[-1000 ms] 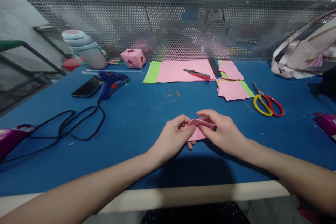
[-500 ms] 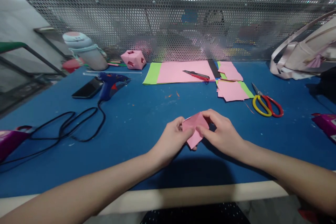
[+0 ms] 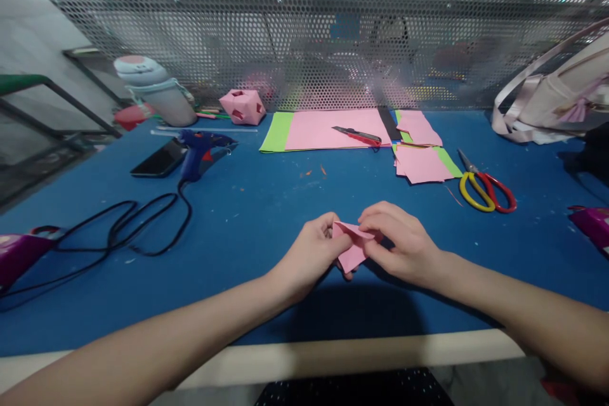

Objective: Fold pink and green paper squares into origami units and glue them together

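A small piece of pink paper is held between my two hands, low over the blue table near its front edge. My left hand grips its left side, thumb on top and fingers beneath. My right hand pinches the right side, and its fingers press the upper flap, which is folded down toward me. The fingers partly cover the paper's right corner. Beyond the hands lie pink paper squares in a loose stack, and scissors with one yellow and one red handle rest to the right.
A red utility knife lies on large pink sheets. Left stand a blue glue gun with a looping black cord, a phone, a bottle and a folded pink paper ball. A bag sits right.
The upper part of the pink paper, raised before, is now folded down toward me. My right fingers have moved over onto that flap; my left hand stays almost still.
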Motion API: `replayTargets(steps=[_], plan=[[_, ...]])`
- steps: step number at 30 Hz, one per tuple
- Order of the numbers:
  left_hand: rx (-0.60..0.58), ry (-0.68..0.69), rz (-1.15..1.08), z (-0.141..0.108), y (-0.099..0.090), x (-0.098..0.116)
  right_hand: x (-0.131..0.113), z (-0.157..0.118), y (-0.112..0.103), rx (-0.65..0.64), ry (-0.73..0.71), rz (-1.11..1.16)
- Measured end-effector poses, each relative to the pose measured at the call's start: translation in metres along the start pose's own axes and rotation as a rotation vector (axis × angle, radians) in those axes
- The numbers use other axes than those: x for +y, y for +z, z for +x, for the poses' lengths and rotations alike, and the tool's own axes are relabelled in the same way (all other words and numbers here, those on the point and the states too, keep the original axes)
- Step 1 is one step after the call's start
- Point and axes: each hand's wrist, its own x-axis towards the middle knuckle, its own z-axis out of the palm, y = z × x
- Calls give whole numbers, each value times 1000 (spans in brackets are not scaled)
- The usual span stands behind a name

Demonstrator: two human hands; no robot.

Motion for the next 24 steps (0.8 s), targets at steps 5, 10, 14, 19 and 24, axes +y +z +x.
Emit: replayTargets(steps=[5, 10, 14, 19, 24], plan=[[-16, -3, 20, 0, -1, -1, 1, 0, -3, 19, -13, -119], [-8, -7, 49, -2, 0, -2, -1, -1, -3, -31, -73, -238], [7, -3, 44, -2, 1, 1, -3, -1, -1, -70, -85, -260], [38, 3, 118, -2, 0, 4, -5, 0, -1, -59, -62, -208], [110, 114, 452, -3, 0, 1, -7, 3, -5, -47, 24, -127]])
